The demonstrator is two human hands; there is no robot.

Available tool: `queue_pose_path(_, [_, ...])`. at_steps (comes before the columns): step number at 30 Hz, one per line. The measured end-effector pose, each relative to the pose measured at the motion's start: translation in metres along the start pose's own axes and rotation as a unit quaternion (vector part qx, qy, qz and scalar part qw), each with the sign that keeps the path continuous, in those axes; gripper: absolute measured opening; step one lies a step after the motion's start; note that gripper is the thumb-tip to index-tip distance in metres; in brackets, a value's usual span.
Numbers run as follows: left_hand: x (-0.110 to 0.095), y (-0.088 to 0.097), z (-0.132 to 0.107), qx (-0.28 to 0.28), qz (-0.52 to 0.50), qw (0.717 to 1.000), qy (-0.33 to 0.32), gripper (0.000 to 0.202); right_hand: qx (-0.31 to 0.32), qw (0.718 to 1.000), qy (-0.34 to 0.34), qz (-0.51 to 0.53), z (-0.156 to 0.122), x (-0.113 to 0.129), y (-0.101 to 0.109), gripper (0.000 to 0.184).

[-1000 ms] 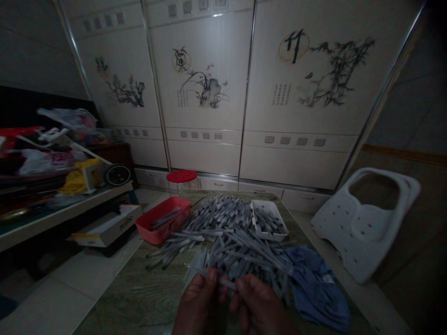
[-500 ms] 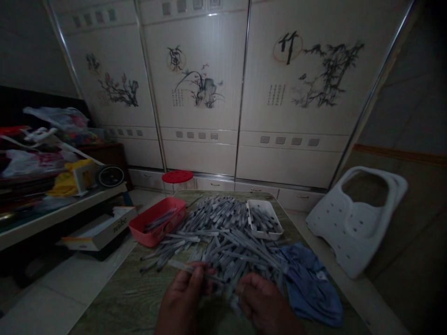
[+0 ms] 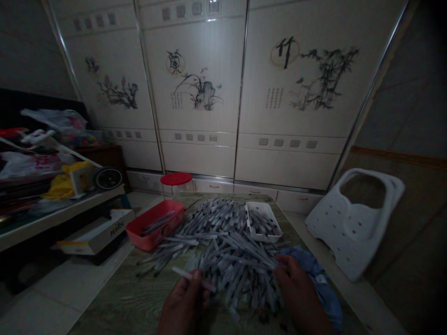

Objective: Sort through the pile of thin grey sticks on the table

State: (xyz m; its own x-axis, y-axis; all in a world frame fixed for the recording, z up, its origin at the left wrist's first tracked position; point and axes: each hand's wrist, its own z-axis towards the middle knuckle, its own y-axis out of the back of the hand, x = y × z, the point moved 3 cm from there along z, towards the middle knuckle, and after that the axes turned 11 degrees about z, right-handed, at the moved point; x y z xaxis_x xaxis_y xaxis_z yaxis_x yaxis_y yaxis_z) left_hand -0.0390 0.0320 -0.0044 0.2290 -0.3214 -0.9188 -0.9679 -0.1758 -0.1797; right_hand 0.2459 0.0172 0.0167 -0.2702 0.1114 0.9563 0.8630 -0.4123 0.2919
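- In your left hand [image 3: 183,300] you pinch one pale tube [image 3: 182,273] between thumb and fingers, closed on it near its middle; one end points up and to the left, the other out toward the pile.
- Your right hand [image 3: 297,289] is at the right edge of the pile of slim tubes [image 3: 228,258], fingers curled in among the ends; whether it has closed on a piece you cannot tell from here.
- The pile spreads over the middle of the desk [image 3: 118,298], between the red tray [image 3: 144,243] on the left and the white tray [image 3: 268,239] on the right, both with slim pieces in them.
- The step in hand looks like single-piece handling: one tube held on the left, the right hand at the loose ones.
- From here, a clean pick on the right would call for fingertips around one piece only, as the tubes cross and overlap; the left grip should stay light and steady.
- Your right hand and forearm cover part of the blue cloth [image 3: 319,274] and hide the contact with the tubes.
- Both forearms run off the lower edge, your left palm is out of sight, and the dim light blurs single tubes together.
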Motion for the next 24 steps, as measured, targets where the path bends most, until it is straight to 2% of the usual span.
queue_pose_path(5, [0.017, -0.011, 0.002, 0.072, 0.028, 0.997, 0.003, 0.056, 0.021, 0.999, 0.047, -0.009, 0.003, 0.000, -0.001, 0.034])
queue_pose_path(9, [0.026, -0.021, -0.001, 0.124, 0.062, 0.990, 0.001, 0.059, 0.035, 0.997, 0.057, 0.034, 0.002, 0.003, -0.009, 0.047])
queue_pose_path(14, [0.036, -0.031, -0.006, 0.137, 0.065, 0.988, 0.015, 0.065, 0.104, 0.978, 0.077, 0.162, 0.000, 0.008, -0.029, 0.061])
queue_pose_path(17, [0.041, -0.034, -0.007, 0.139, 0.068, 0.988, 0.017, 0.063, 0.065, 0.974, 0.068, 0.206, 0.002, 0.010, -0.029, 0.064])
queue_pose_path(19, [0.042, -0.034, -0.008, 0.144, 0.069, 0.987, 0.017, 0.064, 0.023, 0.981, 0.066, 0.182, 0.002, 0.015, -0.024, 0.055])
queue_pose_path(21, [0.040, -0.034, -0.009, 0.147, 0.066, 0.987, 0.016, 0.064, 0.013, 0.990, 0.062, 0.129, -0.001, 0.024, -0.019, 0.041])
queue_pose_path(22, [0.038, -0.034, -0.010, 0.150, 0.065, 0.986, 0.016, 0.064, 0.031, 0.993, 0.062, 0.097, -0.004, 0.029, -0.018, 0.034])
queue_pose_path(24, [0.034, -0.035, -0.012, 0.163, 0.072, 0.984, 0.022, 0.060, 0.106, 0.991, 0.069, 0.032, -0.014, 0.039, -0.021, 0.026])
